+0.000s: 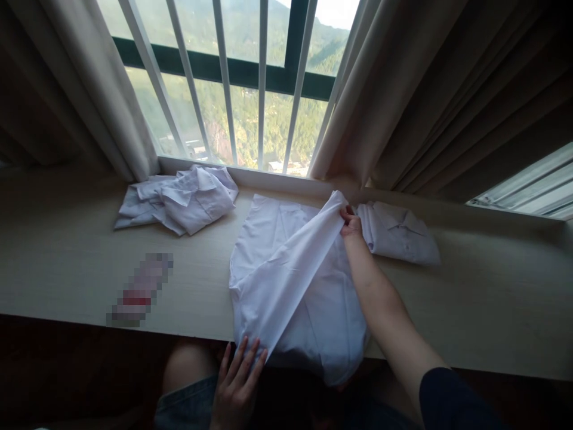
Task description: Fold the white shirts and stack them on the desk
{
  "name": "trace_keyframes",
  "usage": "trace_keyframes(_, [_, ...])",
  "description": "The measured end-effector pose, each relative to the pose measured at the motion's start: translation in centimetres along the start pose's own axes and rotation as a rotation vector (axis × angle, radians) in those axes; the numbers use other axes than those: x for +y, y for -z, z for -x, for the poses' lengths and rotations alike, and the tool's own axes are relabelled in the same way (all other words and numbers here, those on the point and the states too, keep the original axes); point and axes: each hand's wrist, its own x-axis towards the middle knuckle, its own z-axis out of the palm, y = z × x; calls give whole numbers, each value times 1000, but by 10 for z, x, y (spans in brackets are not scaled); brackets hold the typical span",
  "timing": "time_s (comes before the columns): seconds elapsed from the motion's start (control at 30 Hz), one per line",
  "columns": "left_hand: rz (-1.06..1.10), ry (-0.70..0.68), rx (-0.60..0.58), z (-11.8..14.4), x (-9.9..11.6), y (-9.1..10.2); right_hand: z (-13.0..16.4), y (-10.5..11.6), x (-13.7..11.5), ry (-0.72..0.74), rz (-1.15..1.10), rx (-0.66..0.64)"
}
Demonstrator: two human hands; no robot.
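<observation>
The right hand (351, 225) pinches the far end of a folded flap of the soft, limp white shirt (286, 286), while the left hand (237, 382), fingers spread open, pins its near edge flat.

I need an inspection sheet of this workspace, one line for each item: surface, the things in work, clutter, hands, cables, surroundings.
Surface: pale wooden ledge under a window, running the full width of the view.
Things in work: white shirt spread flat, its lower edge hanging over the front; one side panel is lifted and pulled taut across it.
Clutter: crumpled white shirt at back left; folded white shirt at right; blurred object at front left.
Hands: left hand presses the panel's lower end at the ledge front; right hand pinches its upper end.
Cables: nothing seen.
Surroundings: barred window, beige curtains both sides, green hills outside.
</observation>
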Motion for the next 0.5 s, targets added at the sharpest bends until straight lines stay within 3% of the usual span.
trace_keyframes(0.27, [-5,-4,-8,2,-3,-4,-5,10,33,-239,206,46])
trace_keyframes(0.5, [3,-13,-12,3,-6,-7,-18,13,21,-206,399,-46])
